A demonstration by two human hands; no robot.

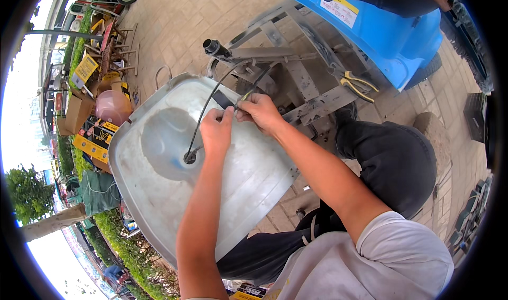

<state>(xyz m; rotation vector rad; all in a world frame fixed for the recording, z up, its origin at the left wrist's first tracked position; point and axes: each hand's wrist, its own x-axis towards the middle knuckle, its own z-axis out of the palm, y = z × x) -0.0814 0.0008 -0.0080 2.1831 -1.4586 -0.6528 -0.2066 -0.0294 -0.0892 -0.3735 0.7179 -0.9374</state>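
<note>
My left hand [216,132] is closed, its thumb and fingertips pinched at the lower end of a short, flat black strip [223,98]. Close beside it, my right hand [259,112] pinches the end of a black cable [263,76] that comes down from the metal frame; a bit of yellow shows by the fingertips. The grip itself is partly hidden by my fingers. Both hands are over a grey metal panel [243,181] with a round hollow. Another thin black cable [203,109] rises in an arc from a dark hole in that panel and passes behind the strip.
Yellow-handled pliers [358,85] rest on the grey metal frame [323,103]. A blue plastic body part [391,41] stands at the upper right. A black threaded pipe end [212,47] sticks up beyond the panel. Boxes, a pink rounded object [113,107] and hedges line the left.
</note>
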